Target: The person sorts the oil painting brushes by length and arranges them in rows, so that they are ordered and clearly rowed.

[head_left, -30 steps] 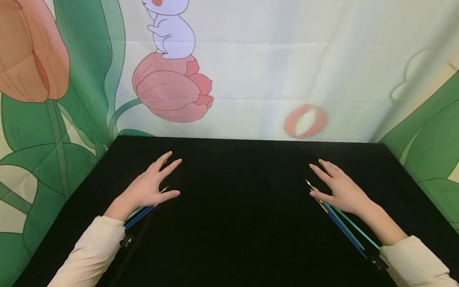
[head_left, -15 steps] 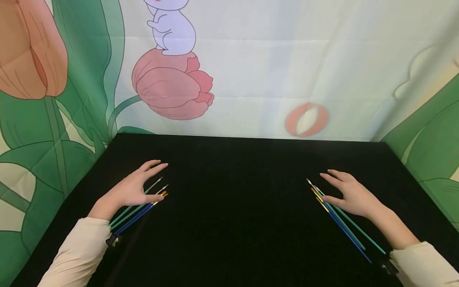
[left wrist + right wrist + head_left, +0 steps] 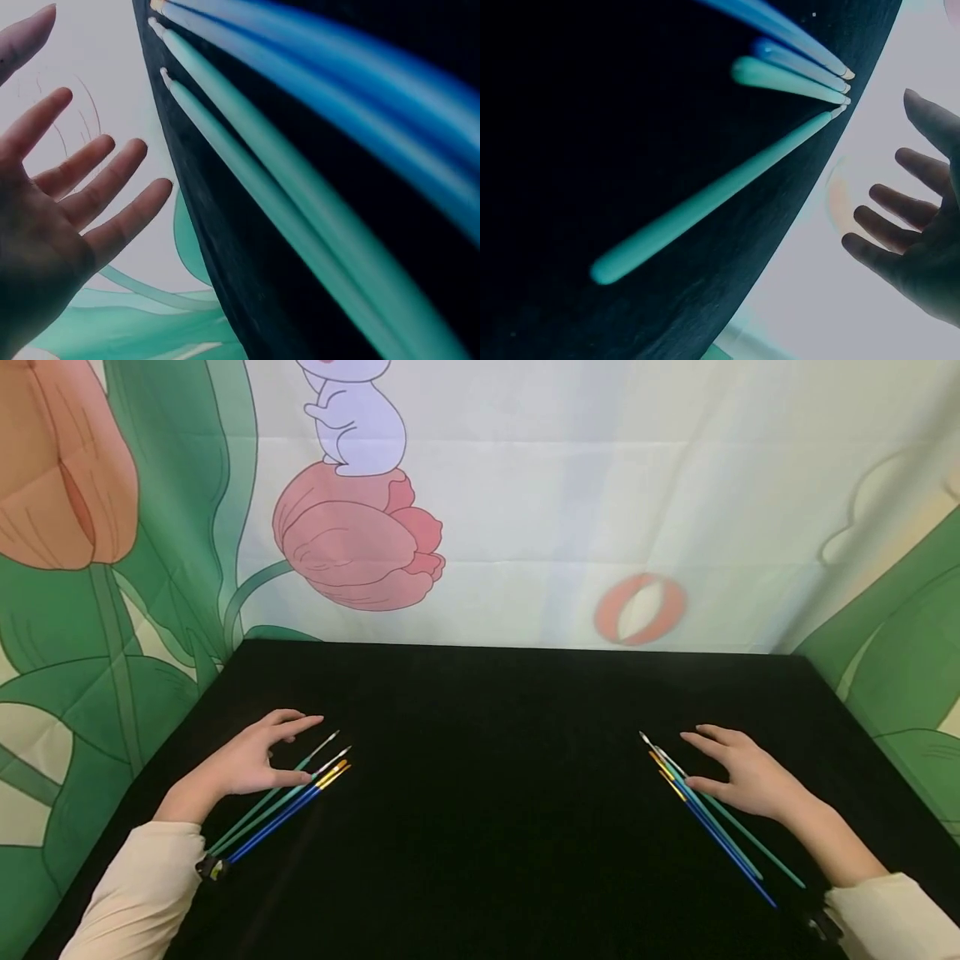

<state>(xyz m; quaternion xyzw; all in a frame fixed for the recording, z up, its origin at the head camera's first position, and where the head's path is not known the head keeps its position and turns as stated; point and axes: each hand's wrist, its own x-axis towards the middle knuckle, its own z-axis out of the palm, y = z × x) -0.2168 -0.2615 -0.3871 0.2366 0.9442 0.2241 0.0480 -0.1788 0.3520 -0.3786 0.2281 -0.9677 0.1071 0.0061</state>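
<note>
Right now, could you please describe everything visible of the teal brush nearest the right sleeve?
The teal brush has a smooth-looking handle with a rounded butt, narrowing to a pale section at its far end; its bristles are hard to make out. It lies slanted on the black table, butt splayed from the neighbouring brushes, far end close to theirs; any contact is unclear. The right hand overlaps it in the head view without gripping it.

Four green brushes [image 3: 712,196], four blue brushes [image 3: 780,30], two hands [image 3: 251,760] and one black tabletop [image 3: 487,777] are visible.
</note>
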